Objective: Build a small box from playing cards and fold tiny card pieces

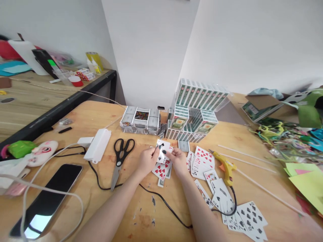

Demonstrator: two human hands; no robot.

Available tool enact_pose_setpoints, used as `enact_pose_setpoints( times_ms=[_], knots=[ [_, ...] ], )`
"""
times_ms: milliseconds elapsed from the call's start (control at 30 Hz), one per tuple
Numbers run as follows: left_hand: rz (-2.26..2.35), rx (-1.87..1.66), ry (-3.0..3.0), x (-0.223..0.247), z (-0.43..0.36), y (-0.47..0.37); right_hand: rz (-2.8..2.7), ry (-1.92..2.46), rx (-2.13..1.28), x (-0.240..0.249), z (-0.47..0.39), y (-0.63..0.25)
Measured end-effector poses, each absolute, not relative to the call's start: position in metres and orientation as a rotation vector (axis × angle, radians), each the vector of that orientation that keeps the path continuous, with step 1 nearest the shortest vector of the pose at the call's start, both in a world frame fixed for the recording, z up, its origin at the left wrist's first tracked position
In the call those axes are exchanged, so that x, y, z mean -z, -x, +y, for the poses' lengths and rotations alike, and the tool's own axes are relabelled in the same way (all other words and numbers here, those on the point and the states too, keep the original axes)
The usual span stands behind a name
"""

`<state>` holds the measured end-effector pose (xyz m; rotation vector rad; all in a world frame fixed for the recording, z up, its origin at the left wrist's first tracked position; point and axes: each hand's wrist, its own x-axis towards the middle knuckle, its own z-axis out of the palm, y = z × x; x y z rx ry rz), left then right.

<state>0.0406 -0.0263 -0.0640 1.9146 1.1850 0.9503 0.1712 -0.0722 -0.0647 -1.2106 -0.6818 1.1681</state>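
Note:
Between my two hands, above the middle of the table, is a two of spades playing card (164,148), with a card marked with a red A just behind its right side. My left hand (148,160) pinches its left edge, thumb on top. From the right, my right hand (178,162) has its thumb on the card's face and its fingers closed beneath. Under them lie loose cards, among them a red ten of hearts (159,170). Right of my hands is a fanned pile of heart cards (203,159). A face-down card (184,146) lies just beyond them.
Scissors (119,161), a white power strip (98,146) and a phone (47,198) lie left. A yellow glue gun (225,166) and spread spade cards (249,216) are right. Behind stand a box made of cards (140,121) and stacked card packs (199,95). A black cord crosses the front.

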Motion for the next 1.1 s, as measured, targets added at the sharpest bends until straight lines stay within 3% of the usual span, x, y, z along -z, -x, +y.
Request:
enact_pose_setpoints(
  times_ms=[267,567,900,1100],
  knots=[
    [1.136,-0.955,-1.821,0.067,-0.024,-0.043,-0.611,1.176,-1.167,0.065,-0.071,-0.171],
    [1.041,-0.966,-1.251,0.056,-0.013,-0.033,-0.551,1.201,-1.067,0.065,-0.07,-0.174],
    [0.93,-0.719,-1.498,0.057,-0.009,-0.028,-0.618,1.287,-1.066,0.067,-0.07,-0.175],
    [0.987,-0.756,-1.657,0.062,-0.01,-0.03,-0.75,1.248,-1.096,0.069,-0.071,-0.178]
  ],
)
